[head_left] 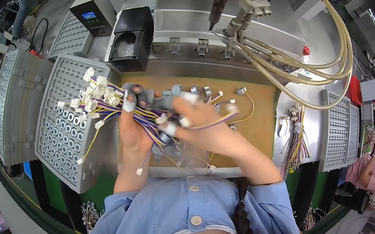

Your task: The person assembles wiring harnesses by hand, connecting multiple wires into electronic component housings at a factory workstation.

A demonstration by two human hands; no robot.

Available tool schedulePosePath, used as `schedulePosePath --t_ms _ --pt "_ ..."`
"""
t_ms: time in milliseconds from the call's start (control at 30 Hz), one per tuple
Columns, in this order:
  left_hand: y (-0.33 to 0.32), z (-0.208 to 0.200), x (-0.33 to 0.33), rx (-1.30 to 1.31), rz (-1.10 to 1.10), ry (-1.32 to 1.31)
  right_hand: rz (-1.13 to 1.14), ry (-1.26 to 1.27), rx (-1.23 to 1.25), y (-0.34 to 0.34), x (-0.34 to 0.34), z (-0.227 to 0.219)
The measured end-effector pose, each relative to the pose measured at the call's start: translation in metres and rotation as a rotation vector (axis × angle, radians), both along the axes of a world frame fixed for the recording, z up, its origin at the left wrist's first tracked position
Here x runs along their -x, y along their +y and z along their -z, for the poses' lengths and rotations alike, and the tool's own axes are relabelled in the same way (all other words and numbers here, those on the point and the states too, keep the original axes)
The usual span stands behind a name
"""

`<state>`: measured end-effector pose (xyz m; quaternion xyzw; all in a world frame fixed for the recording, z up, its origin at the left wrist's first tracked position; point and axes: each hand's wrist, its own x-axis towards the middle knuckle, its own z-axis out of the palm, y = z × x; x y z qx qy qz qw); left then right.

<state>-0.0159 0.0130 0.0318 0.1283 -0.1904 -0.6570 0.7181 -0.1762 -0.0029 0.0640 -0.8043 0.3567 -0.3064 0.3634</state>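
Left hand [132, 122] grips bundle of white-plugged wire harnesses [144, 119] over brown work mat [262, 123], connectors [104, 94] fanned toward gray tray [61, 79]. Right hand [200, 124] blurred at bundle's right end; can't tell whether it's pinching a wire.

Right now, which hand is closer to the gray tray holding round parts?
Left: the left hand is just right of the tray; the right hand is farther right.

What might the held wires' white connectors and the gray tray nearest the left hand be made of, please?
Connectors: likely smooth white plastic, given their blocky, molded-looking shapes.
Tray: probably matte gray plastic, judging by its evenly repeated pockets.
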Motion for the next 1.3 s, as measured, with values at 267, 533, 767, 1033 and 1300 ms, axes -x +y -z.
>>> schedulePosePath --t_ms 267,533,767,1033,1300 --pt "0.005 0.008 -0.003 0.031 -0.002 -0.116 -0.06 -0.309 -0.085 -0.014 -0.015 -0.017" --pt "0.009 0.031 -0.006 -0.064 0.002 -0.386 -0.075 -0.099 0.174 -0.024 -0.022 -0.055" --pt "0.007 -0.016 0.003 -0.032 -0.003 0.006 0.114 -0.161 -0.026 0.004 0.042 -0.052" --pt "0.015 -0.005 -0.001 0.073 -0.054 -0.247 0.123 -0.147 0.237 0.007 0.0 -0.02" --pt "0.012 0.002 0.0 -0.07 -0.119 -0.265 -0.026 0.004 0.198 -0.002 0.001 -0.028"
